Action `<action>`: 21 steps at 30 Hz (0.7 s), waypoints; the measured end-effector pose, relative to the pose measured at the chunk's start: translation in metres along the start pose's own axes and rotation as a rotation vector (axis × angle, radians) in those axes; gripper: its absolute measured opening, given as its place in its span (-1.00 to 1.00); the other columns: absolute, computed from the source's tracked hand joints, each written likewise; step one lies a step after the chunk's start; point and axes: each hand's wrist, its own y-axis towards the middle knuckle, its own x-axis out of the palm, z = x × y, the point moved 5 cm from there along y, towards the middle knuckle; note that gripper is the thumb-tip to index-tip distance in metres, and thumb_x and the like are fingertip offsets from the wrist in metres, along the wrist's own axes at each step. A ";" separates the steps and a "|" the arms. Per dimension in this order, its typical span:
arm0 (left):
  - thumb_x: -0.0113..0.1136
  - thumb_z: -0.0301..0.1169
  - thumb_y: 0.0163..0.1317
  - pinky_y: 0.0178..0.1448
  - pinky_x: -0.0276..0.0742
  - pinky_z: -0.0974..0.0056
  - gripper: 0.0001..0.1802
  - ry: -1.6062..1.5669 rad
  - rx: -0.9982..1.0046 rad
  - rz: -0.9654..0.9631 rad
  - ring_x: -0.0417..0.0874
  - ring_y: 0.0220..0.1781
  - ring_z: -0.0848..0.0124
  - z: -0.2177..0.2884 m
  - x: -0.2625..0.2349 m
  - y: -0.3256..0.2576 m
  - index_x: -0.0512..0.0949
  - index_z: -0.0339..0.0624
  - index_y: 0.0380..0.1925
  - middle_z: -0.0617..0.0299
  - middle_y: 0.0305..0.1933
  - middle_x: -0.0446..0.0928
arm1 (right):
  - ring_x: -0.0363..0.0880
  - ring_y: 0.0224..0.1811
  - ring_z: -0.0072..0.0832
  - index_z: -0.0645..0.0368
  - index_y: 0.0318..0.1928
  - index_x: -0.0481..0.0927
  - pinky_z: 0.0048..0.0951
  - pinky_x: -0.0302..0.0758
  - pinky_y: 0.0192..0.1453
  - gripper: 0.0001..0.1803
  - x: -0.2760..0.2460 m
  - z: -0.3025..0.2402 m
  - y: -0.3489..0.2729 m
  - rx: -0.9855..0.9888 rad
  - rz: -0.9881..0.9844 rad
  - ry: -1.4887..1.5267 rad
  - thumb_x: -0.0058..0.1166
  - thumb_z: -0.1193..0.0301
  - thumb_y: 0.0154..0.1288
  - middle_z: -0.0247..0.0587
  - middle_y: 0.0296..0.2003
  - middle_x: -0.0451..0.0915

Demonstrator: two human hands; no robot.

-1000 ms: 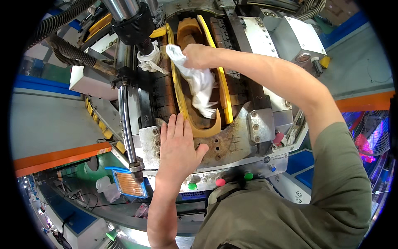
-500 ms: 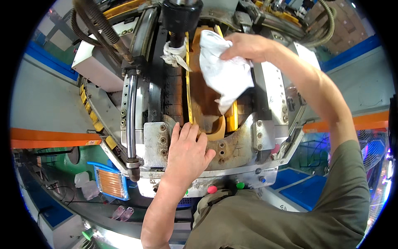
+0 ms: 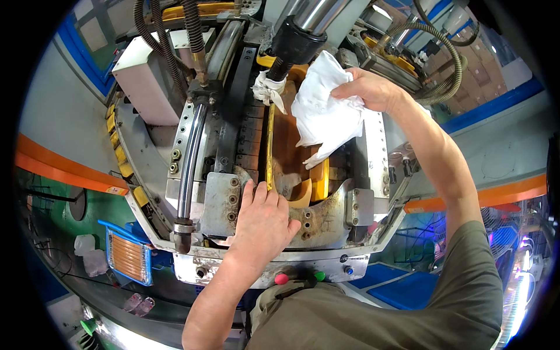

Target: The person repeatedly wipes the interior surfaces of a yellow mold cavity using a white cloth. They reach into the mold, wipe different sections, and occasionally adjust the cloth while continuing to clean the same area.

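Note:
My right hand point(image 3: 370, 90) pinches a white cloth point(image 3: 326, 105) that hangs over the far right part of a brown, trough-shaped mould point(image 3: 284, 143). The cloth hides part of the mould's right side; whether it touches the surface I cannot tell. My left hand point(image 3: 263, 216) lies flat with fingers stretched on the near end of the machine, its fingertips by a yellow strip point(image 3: 270, 140) along the mould's left edge. A shorter yellow block point(image 3: 319, 179) stands along the mould's right side.
A black cylinder point(image 3: 297, 41) with a rag point(image 3: 269, 90) tied round its rod hangs over the mould's far end. A chrome rod point(image 3: 192, 157) stands at left. Red point(image 3: 281, 279) and green point(image 3: 319, 276) buttons sit on the front panel. Ridged hoses point(image 3: 455, 64) loop at far right.
The whole view has shifted and tilted. The white cloth hangs in a different shape, still held by my right hand. My left hand stays on the machine's near end.

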 end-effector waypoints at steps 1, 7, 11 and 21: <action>0.16 -0.14 0.08 0.41 0.10 -0.09 -0.53 -0.002 -0.005 -0.022 0.42 0.19 0.02 0.000 0.000 0.000 0.58 -0.38 -0.22 -0.07 -0.06 0.55 | 0.66 -0.25 -0.48 0.33 -0.12 0.61 -0.47 0.59 -0.08 -0.72 0.001 -0.002 0.000 0.000 -0.016 0.013 0.18 0.52 0.12 -0.17 -0.24 0.67; 0.16 -0.13 0.08 0.41 0.08 -0.11 -0.54 -0.006 -0.016 -0.031 0.42 0.19 0.00 0.001 0.001 0.000 0.59 -0.37 -0.24 -0.06 -0.04 0.54 | 0.69 -0.25 -0.43 0.32 -0.12 0.61 -0.42 0.63 -0.10 -0.70 -0.006 0.009 -0.004 0.012 0.003 0.116 0.13 0.58 0.06 -0.11 -0.24 0.68; 0.17 -0.13 0.08 0.41 0.08 -0.11 -0.54 -0.009 -0.032 -0.040 0.41 0.20 0.00 -0.001 0.001 -0.001 0.59 -0.36 -0.24 -0.05 -0.03 0.54 | 0.70 -0.26 -0.40 0.34 -0.09 0.60 -0.40 0.62 -0.07 -0.65 0.001 0.006 -0.013 -0.018 -0.035 0.175 0.10 0.57 0.02 -0.09 -0.24 0.68; 0.21 -0.14 0.04 0.42 0.05 -0.14 -0.55 -0.035 -0.038 -0.070 0.39 0.20 0.02 -0.001 0.000 0.001 0.60 -0.36 -0.26 -0.01 -0.05 0.53 | 0.67 -0.17 -0.33 0.33 -0.06 0.58 -0.31 0.57 0.04 -0.56 0.003 0.025 -0.017 -0.002 -0.080 0.361 0.05 0.60 -0.08 -0.10 -0.19 0.66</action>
